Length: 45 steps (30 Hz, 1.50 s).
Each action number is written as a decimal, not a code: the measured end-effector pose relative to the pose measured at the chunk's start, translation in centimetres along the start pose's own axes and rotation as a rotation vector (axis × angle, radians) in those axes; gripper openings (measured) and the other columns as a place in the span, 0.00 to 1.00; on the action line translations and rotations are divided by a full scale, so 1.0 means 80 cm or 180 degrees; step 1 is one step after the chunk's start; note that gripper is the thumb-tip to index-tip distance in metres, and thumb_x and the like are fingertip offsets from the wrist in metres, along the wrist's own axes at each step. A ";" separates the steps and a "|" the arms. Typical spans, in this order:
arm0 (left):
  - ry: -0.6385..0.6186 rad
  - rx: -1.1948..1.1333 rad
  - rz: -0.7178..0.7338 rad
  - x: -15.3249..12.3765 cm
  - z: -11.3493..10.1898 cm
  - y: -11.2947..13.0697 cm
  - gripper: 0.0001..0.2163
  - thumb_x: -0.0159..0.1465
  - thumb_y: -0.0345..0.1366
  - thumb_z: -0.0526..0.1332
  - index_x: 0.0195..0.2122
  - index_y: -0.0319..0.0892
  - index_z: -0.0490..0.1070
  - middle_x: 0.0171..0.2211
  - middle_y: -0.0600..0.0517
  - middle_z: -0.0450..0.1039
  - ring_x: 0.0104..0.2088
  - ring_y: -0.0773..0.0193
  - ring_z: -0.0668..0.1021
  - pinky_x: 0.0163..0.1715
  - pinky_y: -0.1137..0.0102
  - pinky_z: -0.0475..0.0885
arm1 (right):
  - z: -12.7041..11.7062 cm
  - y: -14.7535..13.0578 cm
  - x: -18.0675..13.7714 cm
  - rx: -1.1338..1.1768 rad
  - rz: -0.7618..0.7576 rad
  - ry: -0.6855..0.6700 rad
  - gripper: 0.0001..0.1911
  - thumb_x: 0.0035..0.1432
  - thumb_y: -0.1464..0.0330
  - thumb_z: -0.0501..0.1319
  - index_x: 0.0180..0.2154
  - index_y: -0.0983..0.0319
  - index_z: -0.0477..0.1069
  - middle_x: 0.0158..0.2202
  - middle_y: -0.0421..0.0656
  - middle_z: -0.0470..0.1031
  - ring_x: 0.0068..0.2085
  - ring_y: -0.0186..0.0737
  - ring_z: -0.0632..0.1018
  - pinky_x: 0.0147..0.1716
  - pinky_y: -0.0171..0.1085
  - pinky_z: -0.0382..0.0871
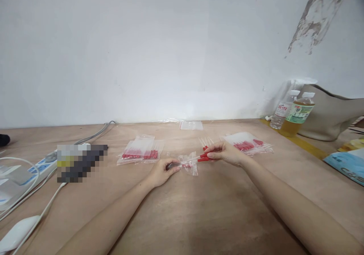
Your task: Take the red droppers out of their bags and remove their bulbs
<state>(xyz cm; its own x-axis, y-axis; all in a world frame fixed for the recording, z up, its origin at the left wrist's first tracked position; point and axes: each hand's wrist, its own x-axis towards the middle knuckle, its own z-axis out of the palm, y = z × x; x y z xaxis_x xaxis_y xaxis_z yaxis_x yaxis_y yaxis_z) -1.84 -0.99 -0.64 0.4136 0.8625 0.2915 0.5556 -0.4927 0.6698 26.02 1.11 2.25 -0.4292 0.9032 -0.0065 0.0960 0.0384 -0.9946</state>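
**Two hands meeting at a clear bag**

The left hand [160, 174] is curling partly closed, its thumb and fingers gripping the left end of a clear bag [194, 168]. The bag is sitting between the two hands, near the middle of the wooden table [182, 217], and something red is showing through it. The right hand [226, 154] is pinching a few red-ended sticks [204, 158] between thumb and fingertips, pointing their pale shafts left. The shafts are overlapping the bag; how far they are reaching inside, I cannot tell.

Just beyond the right hand, loose pale sticks [205, 141] are lying with their tips toward the far side. To the left of the hands, a stack of filled bags [140, 150] is resting flat, its red ends lining the near edge. Another group of packets [245, 144] is lying just to the right of the right hand. A flat whitish bag [191, 125] is lying at the far edge, by the wall [159, 58]. Far right, two bottles [298, 113] are standing before a grey-beige container [327, 114].
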 end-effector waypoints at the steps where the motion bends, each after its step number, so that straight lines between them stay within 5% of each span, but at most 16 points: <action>1: 0.0004 0.0012 0.0006 0.000 0.000 0.000 0.12 0.57 0.42 0.57 0.37 0.42 0.72 0.33 0.52 0.74 0.31 0.65 0.73 0.30 0.73 0.66 | -0.009 -0.006 -0.002 -0.0053 -0.0046 0.0074 0.15 0.39 0.64 0.67 0.32 0.64 0.74 0.32 0.44 0.76 0.32 0.36 0.76 0.33 0.35 0.71; 7: 0.0054 0.0103 -0.0142 0.000 0.002 -0.003 0.12 0.57 0.42 0.57 0.38 0.42 0.71 0.34 0.52 0.74 0.32 0.64 0.73 0.32 0.71 0.66 | -0.054 -0.025 -0.013 0.0193 0.0231 0.0942 0.13 0.39 0.67 0.68 0.31 0.64 0.72 0.28 0.44 0.76 0.25 0.33 0.75 0.21 0.29 0.69; 14: 0.0161 0.0237 -0.0199 -0.001 0.003 -0.006 0.12 0.57 0.42 0.56 0.37 0.42 0.71 0.33 0.53 0.73 0.30 0.64 0.73 0.30 0.71 0.66 | -0.062 0.020 0.013 -0.0299 -0.0581 0.2197 0.12 0.42 0.63 0.65 0.30 0.63 0.71 0.30 0.44 0.76 0.30 0.37 0.76 0.28 0.35 0.72; 18: 0.0138 0.0242 -0.0173 -0.001 0.002 -0.003 0.11 0.57 0.41 0.56 0.37 0.42 0.71 0.33 0.52 0.73 0.31 0.64 0.73 0.32 0.71 0.67 | -0.046 0.046 0.022 -0.0799 -0.0860 0.2527 0.15 0.43 0.61 0.63 0.33 0.62 0.72 0.31 0.44 0.75 0.33 0.39 0.75 0.36 0.41 0.70; 24: 0.0088 0.0270 -0.0106 0.000 0.002 -0.002 0.11 0.58 0.41 0.55 0.37 0.42 0.71 0.33 0.52 0.73 0.30 0.65 0.72 0.31 0.71 0.66 | -0.025 0.051 0.014 -0.2141 -0.1547 0.2242 0.11 0.51 0.64 0.57 0.35 0.60 0.73 0.34 0.44 0.73 0.33 0.37 0.74 0.35 0.38 0.69; 33: 0.0108 0.0304 -0.0054 0.000 0.002 -0.001 0.10 0.58 0.40 0.55 0.37 0.43 0.70 0.33 0.53 0.73 0.31 0.65 0.72 0.31 0.72 0.67 | -0.003 0.049 0.008 -0.2682 -0.1798 0.1818 0.09 0.51 0.65 0.58 0.35 0.60 0.72 0.34 0.43 0.72 0.35 0.37 0.73 0.35 0.36 0.67; 36: 0.0126 0.0337 -0.0026 0.000 0.002 -0.002 0.10 0.58 0.40 0.55 0.37 0.42 0.70 0.34 0.53 0.73 0.32 0.65 0.73 0.31 0.72 0.67 | -0.004 0.042 0.010 -0.2851 -0.1519 0.1872 0.13 0.53 0.62 0.56 0.38 0.61 0.71 0.35 0.44 0.73 0.36 0.37 0.73 0.36 0.35 0.67; 39: 0.0114 0.0355 -0.0037 0.000 0.003 -0.001 0.10 0.58 0.40 0.56 0.37 0.42 0.70 0.34 0.53 0.73 0.31 0.65 0.73 0.31 0.72 0.67 | -0.022 0.029 0.031 -0.3190 -0.0716 0.1976 0.15 0.58 0.67 0.48 0.41 0.63 0.70 0.40 0.46 0.73 0.41 0.38 0.72 0.41 0.35 0.64; 45: 0.0141 0.0388 0.0016 -0.001 0.002 0.001 0.09 0.58 0.38 0.56 0.38 0.42 0.70 0.35 0.52 0.72 0.34 0.64 0.73 0.33 0.72 0.67 | -0.069 0.017 0.098 -0.3333 -0.0029 0.1502 0.17 0.49 0.76 0.54 0.42 0.63 0.71 0.44 0.47 0.72 0.45 0.41 0.72 0.43 0.34 0.63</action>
<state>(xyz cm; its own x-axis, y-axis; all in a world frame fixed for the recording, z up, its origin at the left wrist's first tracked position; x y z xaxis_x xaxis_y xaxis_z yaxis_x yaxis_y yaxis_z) -1.75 -1.15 -0.70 0.3858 0.8630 0.3264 0.6382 -0.5050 0.5811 27.71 10.62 1.38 -0.0757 0.9628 0.2594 0.8892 0.1829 -0.4193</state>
